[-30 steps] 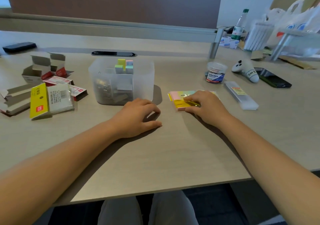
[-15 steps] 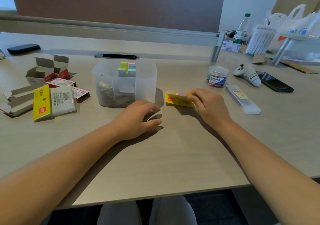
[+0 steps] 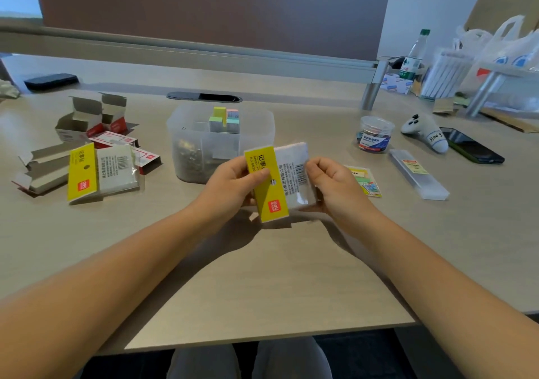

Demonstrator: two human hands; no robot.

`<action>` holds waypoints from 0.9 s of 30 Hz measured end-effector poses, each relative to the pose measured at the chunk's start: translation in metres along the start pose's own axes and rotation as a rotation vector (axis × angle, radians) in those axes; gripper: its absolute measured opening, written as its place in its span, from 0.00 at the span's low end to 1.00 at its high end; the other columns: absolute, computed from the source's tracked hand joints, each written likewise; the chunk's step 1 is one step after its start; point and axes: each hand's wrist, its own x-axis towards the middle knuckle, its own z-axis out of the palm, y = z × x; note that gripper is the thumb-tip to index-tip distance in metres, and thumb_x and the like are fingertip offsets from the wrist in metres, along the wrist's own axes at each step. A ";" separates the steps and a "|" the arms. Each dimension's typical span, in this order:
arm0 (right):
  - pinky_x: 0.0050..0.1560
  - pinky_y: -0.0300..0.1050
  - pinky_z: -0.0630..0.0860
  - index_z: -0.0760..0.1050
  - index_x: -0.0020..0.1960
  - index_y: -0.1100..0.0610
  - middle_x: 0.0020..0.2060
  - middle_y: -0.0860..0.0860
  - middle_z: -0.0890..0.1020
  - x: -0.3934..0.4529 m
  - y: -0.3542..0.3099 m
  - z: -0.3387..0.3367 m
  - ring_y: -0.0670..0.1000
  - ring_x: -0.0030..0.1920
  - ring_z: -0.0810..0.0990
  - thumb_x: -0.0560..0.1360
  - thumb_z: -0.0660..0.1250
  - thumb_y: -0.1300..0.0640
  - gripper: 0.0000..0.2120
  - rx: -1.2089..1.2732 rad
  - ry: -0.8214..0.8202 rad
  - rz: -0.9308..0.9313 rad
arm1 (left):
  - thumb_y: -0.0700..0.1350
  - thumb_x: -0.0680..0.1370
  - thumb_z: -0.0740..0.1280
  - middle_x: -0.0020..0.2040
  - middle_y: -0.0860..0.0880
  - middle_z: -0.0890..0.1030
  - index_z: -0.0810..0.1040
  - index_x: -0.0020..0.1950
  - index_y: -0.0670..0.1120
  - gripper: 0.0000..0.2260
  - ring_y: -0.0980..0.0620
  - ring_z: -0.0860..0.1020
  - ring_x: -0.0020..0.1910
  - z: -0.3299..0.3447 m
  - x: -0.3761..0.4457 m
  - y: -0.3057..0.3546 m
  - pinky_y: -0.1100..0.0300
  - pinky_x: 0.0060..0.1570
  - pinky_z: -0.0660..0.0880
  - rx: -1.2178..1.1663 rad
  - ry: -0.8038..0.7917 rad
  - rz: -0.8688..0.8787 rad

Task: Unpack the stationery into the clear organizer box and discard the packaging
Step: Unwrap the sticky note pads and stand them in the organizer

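Both hands hold a sticky-note pack (image 3: 287,182) in clear wrap with a yellow label, back side up, lifted above the desk in front of the clear organizer box (image 3: 204,145). My left hand (image 3: 233,184) grips its left edge, thumb on the yellow label. My right hand (image 3: 331,184) holds the right edge with curled fingers. The box holds pastel note blocks and metal clips. A small pack of index tabs (image 3: 366,182) lies on the desk just right of my right hand.
Emptied cardboard boxes (image 3: 87,119) and a yellow-labelled wrapper (image 3: 102,171) lie at the left. A tub of binder clips (image 3: 374,133), a long clear case (image 3: 418,174), a white controller (image 3: 425,133) and a dark phone (image 3: 472,145) sit at the right. Bags and a bottle stand far right.
My right hand lifted the sticky-note pack off the desk and turned it over. My left hand left the desk and took hold of its left edge. The index-tab pack is now uncovered.
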 end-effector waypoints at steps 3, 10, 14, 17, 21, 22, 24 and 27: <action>0.33 0.31 0.77 0.71 0.49 0.55 0.39 0.47 0.77 0.007 -0.003 0.006 0.45 0.40 0.78 0.77 0.56 0.63 0.06 -0.194 0.011 -0.130 | 0.41 0.78 0.58 0.42 0.53 0.80 0.75 0.44 0.51 0.08 0.56 0.80 0.38 -0.011 -0.002 0.005 0.62 0.38 0.79 -0.033 0.020 -0.038; 0.38 0.33 0.76 0.73 0.59 0.58 0.45 0.51 0.76 0.017 -0.012 0.034 0.43 0.40 0.75 0.76 0.60 0.63 0.12 -0.462 -0.012 -0.379 | 0.44 0.79 0.57 0.40 0.52 0.79 0.74 0.42 0.52 0.09 0.58 0.79 0.33 -0.039 -0.008 0.018 0.64 0.32 0.78 -0.018 0.082 -0.081; 0.38 0.32 0.68 0.78 0.44 0.57 0.39 0.50 0.76 0.023 -0.013 0.049 0.42 0.35 0.70 0.72 0.65 0.62 0.04 -0.592 0.026 -0.471 | 0.47 0.78 0.57 0.39 0.52 0.79 0.75 0.41 0.52 0.10 0.56 0.79 0.35 -0.058 -0.014 0.018 0.66 0.30 0.76 0.058 0.139 -0.060; 0.35 0.27 0.66 0.78 0.41 0.57 0.34 0.45 0.71 0.026 -0.014 0.061 0.43 0.33 0.68 0.72 0.66 0.60 0.02 -0.634 0.018 -0.501 | 0.47 0.78 0.57 0.38 0.52 0.80 0.76 0.41 0.51 0.10 0.59 0.80 0.31 -0.068 -0.019 0.015 0.68 0.29 0.76 0.066 0.166 -0.064; 0.33 0.33 0.71 0.73 0.35 0.52 0.33 0.45 0.76 0.026 -0.009 0.073 0.44 0.33 0.74 0.73 0.65 0.63 0.10 -0.434 -0.033 -0.475 | 0.48 0.78 0.57 0.39 0.53 0.80 0.76 0.42 0.51 0.10 0.57 0.80 0.35 -0.080 -0.021 0.013 0.66 0.31 0.77 0.083 0.222 -0.083; 0.33 0.33 0.73 0.72 0.34 0.51 0.33 0.46 0.77 0.026 -0.008 0.075 0.43 0.33 0.75 0.73 0.64 0.64 0.12 -0.383 -0.052 -0.452 | 0.48 0.78 0.57 0.39 0.53 0.80 0.76 0.42 0.52 0.10 0.57 0.80 0.36 -0.082 -0.022 0.013 0.65 0.32 0.77 0.085 0.231 -0.085; 0.33 0.32 0.74 0.71 0.34 0.52 0.32 0.48 0.76 0.028 -0.008 0.077 0.41 0.31 0.75 0.73 0.63 0.66 0.13 -0.286 -0.071 -0.414 | 0.48 0.79 0.56 0.39 0.53 0.80 0.75 0.41 0.52 0.10 0.56 0.79 0.38 -0.084 -0.022 0.011 0.64 0.34 0.77 0.085 0.250 -0.092; 0.35 0.32 0.76 0.71 0.35 0.55 0.32 0.51 0.76 0.031 -0.010 0.076 0.40 0.30 0.76 0.73 0.61 0.68 0.12 -0.189 -0.088 -0.369 | 0.48 0.79 0.56 0.40 0.53 0.80 0.75 0.42 0.52 0.10 0.54 0.79 0.39 -0.086 -0.020 0.011 0.61 0.38 0.77 0.057 0.275 -0.095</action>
